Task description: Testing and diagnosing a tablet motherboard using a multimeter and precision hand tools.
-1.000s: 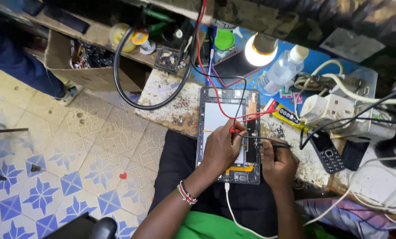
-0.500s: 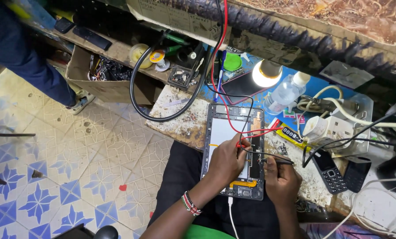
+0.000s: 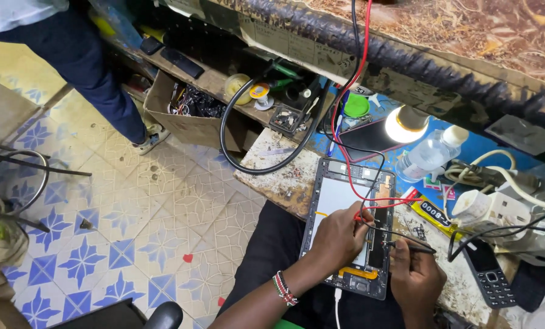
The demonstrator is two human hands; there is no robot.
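Note:
An opened tablet (image 3: 339,195) with its back cover off lies on the worn workbench (image 3: 278,176), silver battery showing. My left hand (image 3: 339,237) rests on the tablet and pinches a red test probe (image 3: 361,216) whose red wire (image 3: 345,91) runs up out of view. My right hand (image 3: 415,277) holds a black test probe (image 3: 412,247) with its tip touching the tablet's right edge. A white cable (image 3: 337,301) is plugged into the tablet's near end.
A lit bulb (image 3: 405,123), a plastic bottle (image 3: 431,155), a white power strip (image 3: 498,210) and a black keypad phone (image 3: 488,274) sit to the right. A thick black cable (image 3: 236,152) loops at the left. Another person's leg (image 3: 96,79) stands on the tiled floor (image 3: 114,225).
The view has shifted so more of the shelf and floor shows. Both hands stay on the tablet with the probes in much the same spots.

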